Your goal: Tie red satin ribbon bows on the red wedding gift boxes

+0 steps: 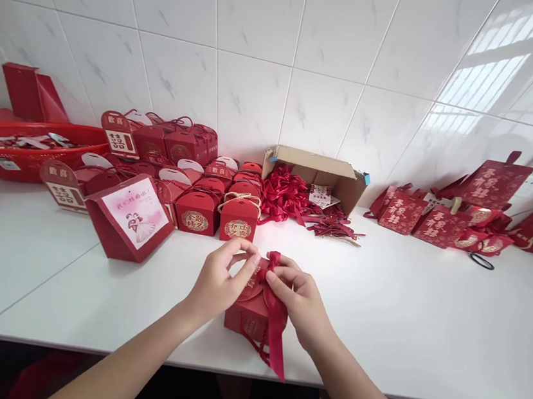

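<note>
A small red gift box [246,319] stands near the table's front edge, with gold characters on its rounded top flap. A dark red ribbon [275,330] is tied at the top, and one long tail hangs down the front past a twisted red cord [255,348]. My left hand [224,278] is at the left of the flap, its thumb and index finger pinched together; whatever lies between the fingertips is too small to make out. My right hand [300,297] holds the ribbon at the knot between thumb and fingers, on the right side of the box.
Behind stand rows of red boxes [197,210] and a tilted box with a pink card [135,216]. A cardboard carton [319,162] spills red ribbons [284,195]. A red basket [23,163] is at left, more red boxes [398,210] at right.
</note>
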{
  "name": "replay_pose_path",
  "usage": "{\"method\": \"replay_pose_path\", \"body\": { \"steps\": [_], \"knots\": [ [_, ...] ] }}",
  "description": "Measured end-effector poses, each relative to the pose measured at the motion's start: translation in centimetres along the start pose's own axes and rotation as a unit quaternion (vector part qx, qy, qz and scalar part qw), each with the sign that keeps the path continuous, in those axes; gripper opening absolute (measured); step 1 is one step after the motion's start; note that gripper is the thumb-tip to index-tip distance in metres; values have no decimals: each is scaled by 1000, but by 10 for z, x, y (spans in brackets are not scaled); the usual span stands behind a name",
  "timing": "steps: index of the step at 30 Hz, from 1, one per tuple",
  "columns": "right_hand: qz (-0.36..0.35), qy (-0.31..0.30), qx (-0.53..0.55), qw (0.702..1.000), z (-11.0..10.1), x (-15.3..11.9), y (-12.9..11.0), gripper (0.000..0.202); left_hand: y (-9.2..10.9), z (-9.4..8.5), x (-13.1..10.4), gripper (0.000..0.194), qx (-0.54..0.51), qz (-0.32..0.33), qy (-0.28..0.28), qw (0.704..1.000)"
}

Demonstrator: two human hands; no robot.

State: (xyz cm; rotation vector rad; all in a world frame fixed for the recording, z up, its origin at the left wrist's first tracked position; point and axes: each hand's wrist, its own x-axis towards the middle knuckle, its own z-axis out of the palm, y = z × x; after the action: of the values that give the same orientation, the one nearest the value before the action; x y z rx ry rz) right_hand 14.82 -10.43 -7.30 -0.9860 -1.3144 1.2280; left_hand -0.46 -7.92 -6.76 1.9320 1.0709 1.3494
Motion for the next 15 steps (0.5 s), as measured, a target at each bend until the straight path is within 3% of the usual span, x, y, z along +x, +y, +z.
{"method": "replay_pose_path", "body": {
  "steps": [4, 8, 12, 15],
  "knots": [
    [-2, -27, -31, 999, -3, -6, -3, 27, 5, -8, -8, 10, 90, 34, -41, 994],
    [-26, -56, -130, 990, -15, -15, -8, 26, 10, -16, -8, 11, 83, -5, -54, 995],
    [-110, -40, -267, 957, -28, -23, -18, 20, 14, -23, -4, 13, 78, -42, -80, 993],
    [-102, -85, -314, 940, -34, -27, -35, 16, 18, -27, -2, 15, 74, -53, -115, 989]
  ]
}}
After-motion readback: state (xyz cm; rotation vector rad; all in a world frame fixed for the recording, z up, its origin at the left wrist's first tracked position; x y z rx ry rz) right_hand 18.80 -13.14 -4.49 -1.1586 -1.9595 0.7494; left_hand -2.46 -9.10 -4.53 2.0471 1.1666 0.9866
